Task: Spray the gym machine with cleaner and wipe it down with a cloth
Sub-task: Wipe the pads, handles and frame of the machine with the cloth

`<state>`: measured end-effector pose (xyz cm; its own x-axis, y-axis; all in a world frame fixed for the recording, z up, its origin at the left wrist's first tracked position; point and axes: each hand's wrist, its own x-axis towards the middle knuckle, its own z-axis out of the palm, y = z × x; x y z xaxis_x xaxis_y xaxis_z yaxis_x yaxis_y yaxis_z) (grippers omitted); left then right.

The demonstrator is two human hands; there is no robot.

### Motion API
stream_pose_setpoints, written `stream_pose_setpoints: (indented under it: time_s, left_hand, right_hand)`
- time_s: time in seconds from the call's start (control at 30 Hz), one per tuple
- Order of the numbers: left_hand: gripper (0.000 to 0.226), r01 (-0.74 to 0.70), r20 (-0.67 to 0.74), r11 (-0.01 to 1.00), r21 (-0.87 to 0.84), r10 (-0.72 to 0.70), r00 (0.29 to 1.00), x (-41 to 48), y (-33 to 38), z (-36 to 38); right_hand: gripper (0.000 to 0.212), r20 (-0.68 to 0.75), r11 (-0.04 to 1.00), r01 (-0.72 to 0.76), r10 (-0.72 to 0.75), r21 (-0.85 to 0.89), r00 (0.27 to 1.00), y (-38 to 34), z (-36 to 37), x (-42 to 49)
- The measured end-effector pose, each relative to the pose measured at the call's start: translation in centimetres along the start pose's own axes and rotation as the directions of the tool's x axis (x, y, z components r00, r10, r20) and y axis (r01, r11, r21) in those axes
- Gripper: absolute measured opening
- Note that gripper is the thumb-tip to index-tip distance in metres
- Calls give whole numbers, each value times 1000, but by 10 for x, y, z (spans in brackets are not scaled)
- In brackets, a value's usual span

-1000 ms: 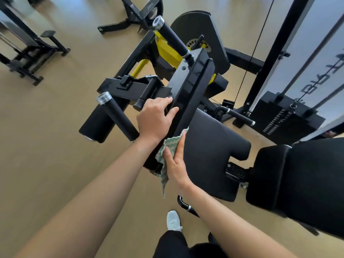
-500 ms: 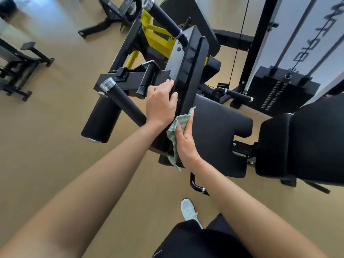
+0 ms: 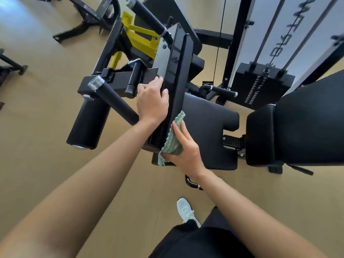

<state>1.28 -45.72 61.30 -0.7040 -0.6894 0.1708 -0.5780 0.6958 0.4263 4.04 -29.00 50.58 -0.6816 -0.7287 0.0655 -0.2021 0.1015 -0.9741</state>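
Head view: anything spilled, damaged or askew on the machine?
Nothing stands out. The left hand grips the glossy black upright pad; the right hand presses the green-and-white patterned cloth flat against it. No spill or damage shows.

This is a gym. A padded exercise machine (image 3: 208, 127) stands beside a weight stack (image 3: 260, 86). More black frames (image 3: 89, 17) stand on the tan floor (image 3: 37, 112).
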Motion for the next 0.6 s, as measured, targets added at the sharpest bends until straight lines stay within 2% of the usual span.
stream_pose_setpoints:
  time_s: [0.07, 0.17, 0.23, 0.3, 0.37, 0.43, 0.5, 0.6]
  left_hand:
    - [46, -1, -10, 1000, -5, 1, 1000, 0, 0, 1]
    - [46, -2, -26, 1000, 8, 2, 1000, 0, 0, 1]
    - [45, -3, -32, 1000, 13, 3, 999, 0, 0, 1]
    - [46, -2, -36, 1000, 7, 3, 999, -1, 0, 1]
    - [46, 0, -36, 1000, 1, 0, 999, -2, 1, 1]
    - [46, 3, -40, 1000, 4, -3, 999, -2, 1, 2]
    - [46, 5, -39, 1000, 7, -5, 999, -2, 1, 2]
    - [46, 8, -50, 1000, -3, -9, 999, -2, -1, 2]
  right_hand:
    - [118, 70, 999, 42, -40, -35, 997, -3, -6, 9]
    - [119, 37, 996, 69, -67, -62, 997, -3, 13, 7]
    - [102, -65, 988, 119, -125, -97, 990, -2, 33, -5]
    - [74, -210, 967, 200, -230, -155, 950, 1, 45, -19]
    - [56, -275, 941, 274, -321, -197, 906, 9, 45, -29]
    - [51, -232, 930, 316, -355, -189, 906, 13, 37, -31]
    - [50, -136, 942, 306, -324, -136, 936, 12, 27, -22]
    - [57, -15, 989, 147, -147, 12, 989, 2, 13, 7]
